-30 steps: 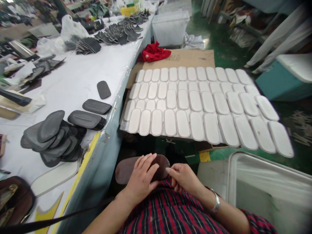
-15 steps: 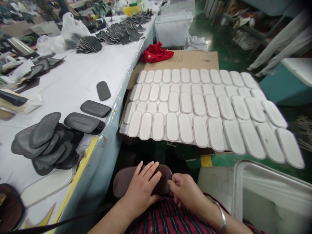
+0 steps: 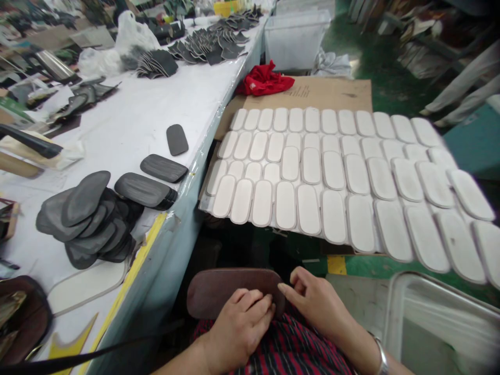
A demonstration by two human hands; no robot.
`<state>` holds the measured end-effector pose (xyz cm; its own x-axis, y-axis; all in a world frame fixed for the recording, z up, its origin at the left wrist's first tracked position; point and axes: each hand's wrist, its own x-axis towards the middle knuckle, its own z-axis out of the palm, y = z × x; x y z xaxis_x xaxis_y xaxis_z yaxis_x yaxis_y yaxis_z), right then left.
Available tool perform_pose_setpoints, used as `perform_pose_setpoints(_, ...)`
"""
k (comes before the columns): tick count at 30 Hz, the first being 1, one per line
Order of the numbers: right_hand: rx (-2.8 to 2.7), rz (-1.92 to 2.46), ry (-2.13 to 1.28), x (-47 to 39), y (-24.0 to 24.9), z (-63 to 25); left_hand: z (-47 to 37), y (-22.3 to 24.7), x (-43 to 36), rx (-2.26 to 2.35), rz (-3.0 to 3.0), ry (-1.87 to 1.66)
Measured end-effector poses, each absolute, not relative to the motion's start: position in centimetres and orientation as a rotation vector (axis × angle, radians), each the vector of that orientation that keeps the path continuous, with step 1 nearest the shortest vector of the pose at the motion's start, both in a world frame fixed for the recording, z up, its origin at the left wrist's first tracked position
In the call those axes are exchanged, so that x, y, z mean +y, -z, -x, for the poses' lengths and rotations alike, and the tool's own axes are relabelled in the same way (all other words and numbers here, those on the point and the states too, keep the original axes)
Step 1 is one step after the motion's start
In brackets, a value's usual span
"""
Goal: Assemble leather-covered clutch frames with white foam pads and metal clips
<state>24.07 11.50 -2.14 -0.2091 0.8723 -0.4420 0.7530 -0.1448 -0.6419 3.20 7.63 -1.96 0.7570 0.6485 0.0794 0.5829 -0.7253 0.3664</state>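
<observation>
A dark brown oval piece (image 3: 219,291) lies across the lap, on a red and black striped cloth (image 3: 289,349). My left hand (image 3: 246,323) rests over its lower right part, fingers bent and close together, the tips pressing on its surface. At the piece's right end is my right hand (image 3: 312,297), with a bracelet at the wrist. Its thumb tip is beside the edge and the curled index finger stands apart from the thumb, with nothing visible between them.
On the white table (image 3: 164,104) at left lie a pile of dark oval pieces (image 3: 89,213) and other stacks. Ahead, a board carries rows of white oval pieces (image 3: 308,208). A red cloth (image 3: 265,80) lies behind them. A clear bin (image 3: 437,323) stands at lower right.
My left hand has moved down and right over the brown piece and its fingers have drawn together. My right hand's fingers have loosened and lifted. The whole view has shifted slightly.
</observation>
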Motion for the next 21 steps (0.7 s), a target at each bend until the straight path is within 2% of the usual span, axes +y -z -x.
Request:
perform_pose_setpoints(9,-1.637,1.536,-1.698,11.6,4.5,-22.6,-3.1,2.7,7.0,0.994,-2.572,-0.451)
perform_pose_setpoints(12,-1.659,1.458,-1.703,11.6,5.1,-22.9,-1.8,2.5,6.2,1.015,-2.499,-0.626)
perform_pose_setpoints(14,-1.766,1.461,-1.521,11.8,5.2,-23.2,-0.2,2.5,4.8,1.184,-2.391,-0.792)
perform_pose_setpoints(16,-1.978,1.443,-1.199,12.1,4.9,-23.1,1.6,2.7,2.8,1.508,-2.178,-0.93)
perform_pose_setpoints(19,-2.377,1.219,-0.7,12.1,4.1,-22.5,3.3,3.6,0.1,1.957,-1.68,-1.0)
perform_pose_setpoints(21,-2.609,1.036,-0.501,11.8,3.5,-21.9,3.6,4.3,-0.9,2.054,-1.358,-1.043)
